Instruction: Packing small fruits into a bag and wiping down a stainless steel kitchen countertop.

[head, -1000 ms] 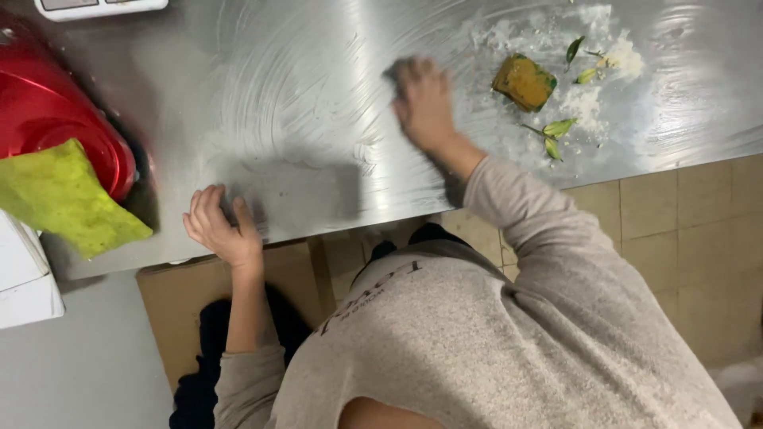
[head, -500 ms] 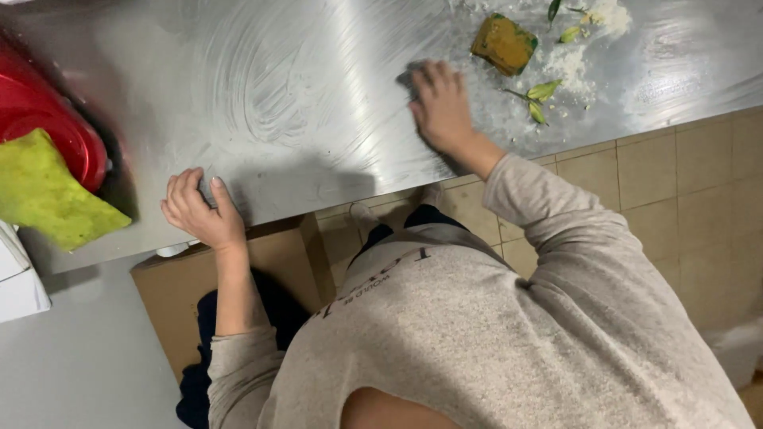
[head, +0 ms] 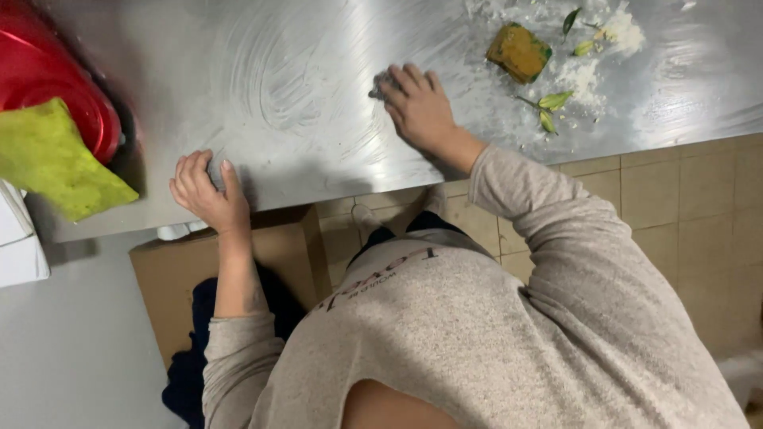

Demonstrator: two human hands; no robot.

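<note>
both hands [head: 420, 107] [head: 205, 191] flat on counter [head: 302, 95]

A grey scrubber [head: 381, 82] lies mostly hidden under the right hand [head: 420, 107].

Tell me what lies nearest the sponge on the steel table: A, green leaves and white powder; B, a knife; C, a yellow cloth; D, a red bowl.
A: leaves and powder lie right beside the sponge; the bowl and cloth are far across the table.

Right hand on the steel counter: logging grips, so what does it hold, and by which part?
The right hand presses flat on a small grey scrubbing pad, fingers covering most of it.
</note>
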